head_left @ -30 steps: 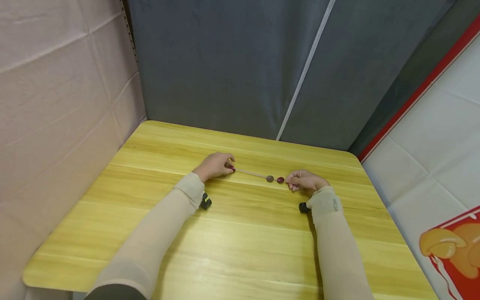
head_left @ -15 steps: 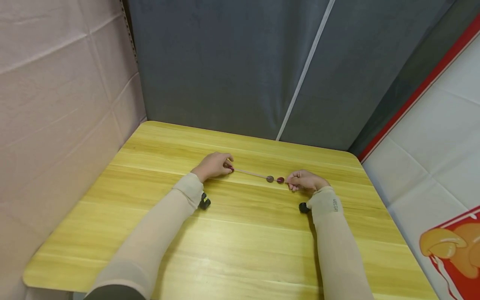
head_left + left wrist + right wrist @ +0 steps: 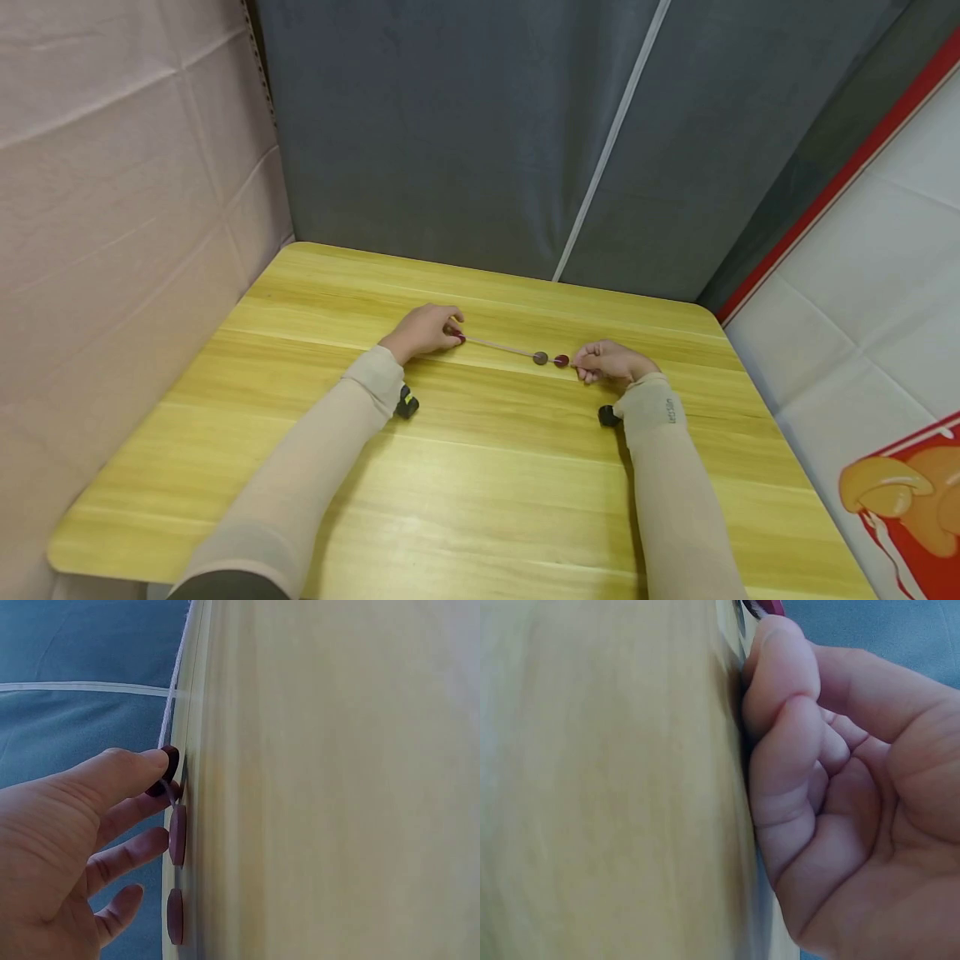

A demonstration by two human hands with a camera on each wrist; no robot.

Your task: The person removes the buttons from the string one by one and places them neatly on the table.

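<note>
I am looking down at a yellow wooden table (image 3: 480,500), and everything here is placed relative to it. Nearest me, both of my forearms in beige sleeves (image 3: 300,492) stretch out over the tabletop, each with a small black wrist camera (image 3: 407,404) strapped beneath.

Past the middle of the table, my right hand (image 3: 611,362) rests on the wood with its fingers curled in, pinching the right end of a thin cord (image 3: 498,346). In the right wrist view my fingers (image 3: 780,750) are folded tight against the tabletop.

The cord lies stretched along the table surface between my hands. Close to my right hand, a dark red bead (image 3: 561,360) and a grey bead (image 3: 540,357) sit on it, side by side.

A little farther across the table, my left hand (image 3: 423,331) pinches the cord's other end between thumb and forefinger, with red beads (image 3: 177,836) just under my fingertips; the other fingers are loosely bent.

Beyond the table's far edge hangs a grey fabric backdrop (image 3: 465,125).
</note>
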